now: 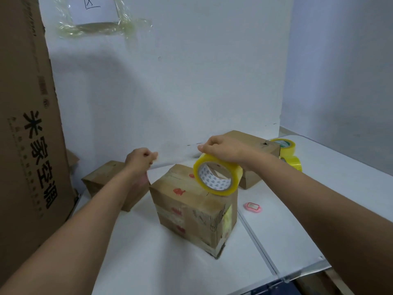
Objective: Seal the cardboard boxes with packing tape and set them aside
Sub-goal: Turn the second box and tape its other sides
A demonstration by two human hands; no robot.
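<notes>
A small cardboard box [191,211] with red stamps and old tape stands in the middle of the white table. My right hand [223,151] grips a yellow-tinted roll of packing tape [217,177] from above. The roll stands on edge on the box's top right. My left hand [141,159] hovers left of the roll, above the box's far left corner. Its thumb and fingers are pinched together, apparently on the clear tape's free end. The strip itself barely shows. A second box [100,179] lies behind my left forearm, and a third box [255,141] sits behind my right hand.
Two spare tape rolls [286,145] [294,163] are stacked at the back right beside the third box. A small pink tag [252,206] lies right of the middle box. A tall printed carton [27,135] walls off the left. White walls close the back and right.
</notes>
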